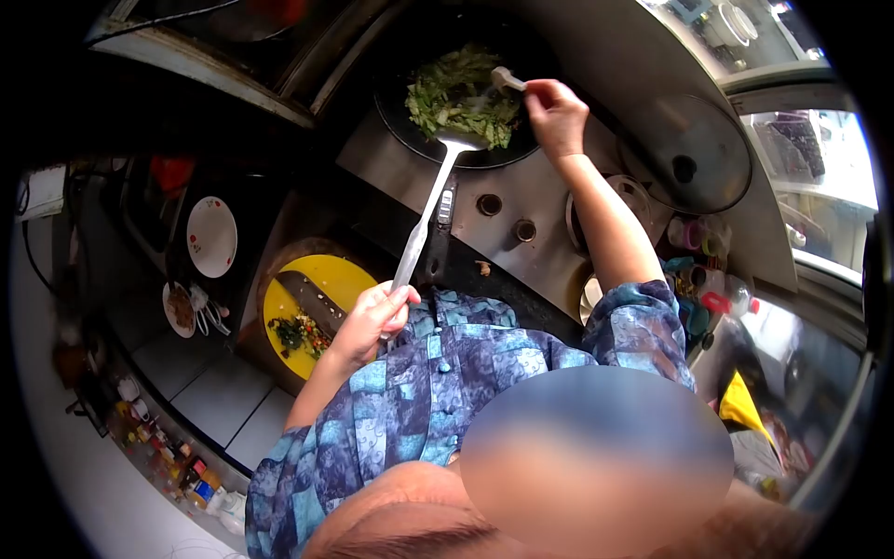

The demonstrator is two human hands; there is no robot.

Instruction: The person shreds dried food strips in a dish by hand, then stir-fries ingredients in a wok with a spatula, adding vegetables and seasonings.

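A dark wok (396,116) stands on the steel stove with chopped green vegetables (456,88) in it. My left hand (377,321) is closed around the handle of a metal wok spatula (434,196), close to my body. The spatula's blade rests at the near edge of the vegetables. Over the right part of the wok, my right hand (559,116) pinches a small white spoon (507,80). Its bowl points left above the vegetables; whether anything is in it, I cannot tell.
A yellow cutting board (340,275) at lower left bears a cleaver (315,300) and chopped vegetables. Further left are a white plate (212,236) and a small dish of food (179,310). A glass lid (689,154) leans at right; stove knobs (489,204) face me.
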